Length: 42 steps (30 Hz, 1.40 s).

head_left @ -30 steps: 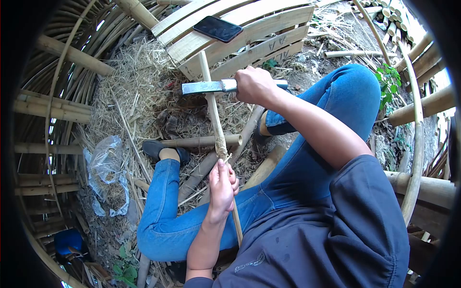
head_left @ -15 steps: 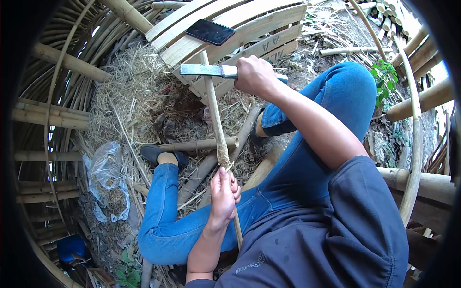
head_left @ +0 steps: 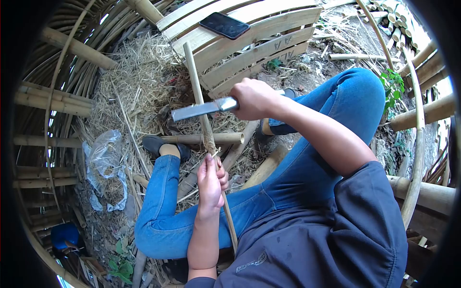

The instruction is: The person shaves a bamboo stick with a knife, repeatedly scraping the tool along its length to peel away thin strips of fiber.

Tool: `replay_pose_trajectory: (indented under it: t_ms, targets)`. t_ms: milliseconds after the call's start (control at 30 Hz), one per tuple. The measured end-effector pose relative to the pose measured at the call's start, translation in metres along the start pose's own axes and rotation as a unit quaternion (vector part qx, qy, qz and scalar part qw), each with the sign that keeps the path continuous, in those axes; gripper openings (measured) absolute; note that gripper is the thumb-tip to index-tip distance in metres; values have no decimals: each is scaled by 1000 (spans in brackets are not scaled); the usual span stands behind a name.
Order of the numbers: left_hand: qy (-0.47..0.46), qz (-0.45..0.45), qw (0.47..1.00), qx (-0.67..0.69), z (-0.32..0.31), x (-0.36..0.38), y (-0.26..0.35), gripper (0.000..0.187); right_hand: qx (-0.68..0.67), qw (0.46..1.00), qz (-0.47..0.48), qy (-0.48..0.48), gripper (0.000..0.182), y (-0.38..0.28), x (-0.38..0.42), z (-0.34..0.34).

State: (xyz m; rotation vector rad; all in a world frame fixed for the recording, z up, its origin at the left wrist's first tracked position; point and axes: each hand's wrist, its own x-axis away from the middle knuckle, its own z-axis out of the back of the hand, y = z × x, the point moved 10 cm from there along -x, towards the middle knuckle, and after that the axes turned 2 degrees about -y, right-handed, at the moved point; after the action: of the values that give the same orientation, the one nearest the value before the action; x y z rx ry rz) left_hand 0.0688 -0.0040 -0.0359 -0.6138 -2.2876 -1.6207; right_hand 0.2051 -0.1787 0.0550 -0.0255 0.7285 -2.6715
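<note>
My left hand (head_left: 210,182) is closed round a long thin wooden stick (head_left: 196,79), just below a rough, frayed joint. The stick stands slantwise, its far end near the slatted crate and its lower end by my shirt. My right hand (head_left: 254,100) grips the handle of a flat metal blade (head_left: 199,111). The blade lies across the stick above the joint; whether it touches is not clear.
A black phone (head_left: 224,25) rests on a slatted wooden crate (head_left: 269,29). Cut bamboo poles (head_left: 211,138) lie on straw-covered ground between my legs. A plastic bag (head_left: 105,158) is at the left, a blue object (head_left: 65,235) at the lower left.
My right hand and the blade have moved down along the stick toward my left hand. My left hand and the stick have shifted left. The whole view has shifted slightly.
</note>
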Motion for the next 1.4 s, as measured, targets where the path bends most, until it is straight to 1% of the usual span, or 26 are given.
replay_pose_trajectory:
  t_ms: [67,167,300,500,533,733,767,833,900,967,1000,1033,1100,1200,1300,1400]
  targets:
    - [4,-1,1000,5,3,0,2,33,5,999,36,-15,14,-11,3,-14]
    - [-7,-4,1000,20,4,0,5,34,16,997,49,-49,14,-20,9,-23]
    - [21,-23,999,-26,5,0,6,35,8,998,21,-51,15,-15,14,-32]
    - [36,-36,996,-75,7,1,4,36,35,999,2,-22,14,-7,9,-35]
    - [38,-34,996,-79,6,2,6,36,40,999,9,-8,13,-7,8,-35]
    - [43,-50,994,-88,0,10,14,37,46,998,35,3,13,-14,9,-24]
    - [36,-50,994,-89,-3,10,14,37,49,998,32,11,14,-12,10,-20]
    - [9,-47,995,-90,-12,13,11,38,45,998,-9,51,12,-1,11,-7]
    - [-11,-44,994,-98,-18,18,4,39,44,995,-30,85,13,11,6,13]
    - [-15,-35,993,-109,-22,19,0,40,81,993,-24,85,14,13,6,31]
    - [-20,-37,993,-111,-25,19,-1,38,73,994,-32,72,14,14,7,30]
    - [-23,-40,993,-113,-27,20,-1,37,55,994,-37,91,14,17,8,27]
    - [-22,-42,993,-112,-25,20,0,36,66,993,-41,89,15,21,3,19]
    - [-34,-43,993,-103,-28,21,-2,36,53,990,-76,102,19,37,-6,25]
    - [-48,-31,993,-99,-32,23,-6,36,70,981,-100,154,19,49,0,46]
    - [-36,-16,996,-84,-29,17,-7,36,48,983,-123,124,17,53,1,46]
